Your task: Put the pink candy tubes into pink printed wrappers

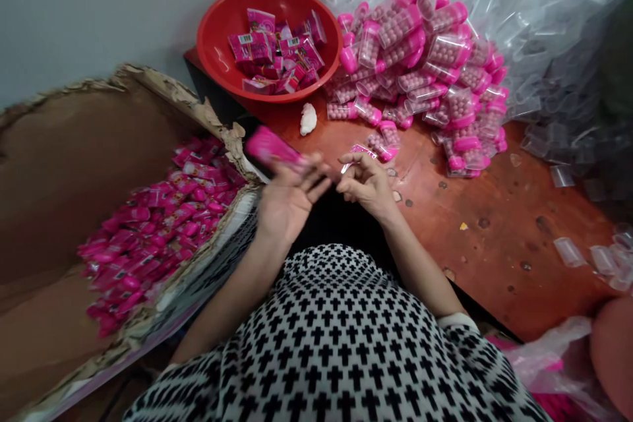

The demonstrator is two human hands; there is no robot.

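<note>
My left hand (289, 198) is open, palm up with the fingers spread, at the table's near edge. A motion-smeared bright pink packet (271, 145) is just past its fingers, on the side of the cardboard box; it looks loose from the hand, though blur hides any contact. My right hand (366, 186) has its thumb and fingers curled together. A small shiny pink-and-white printed wrapper (361, 150) shows behind those fingers and seems pinched in them. Close beyond lie clear pink-capped tubes (390, 135) of small pink balls.
A torn-edged cardboard box (64, 165) at left holds many pink packets (163, 217). Pink sachets (250, 47) lie in a red basin (217, 72). Filled tubes (445, 59) are heaped on the red-brown table (489, 244). Clear empty tubes (568, 252) and a white lump (308, 119) lie there too.
</note>
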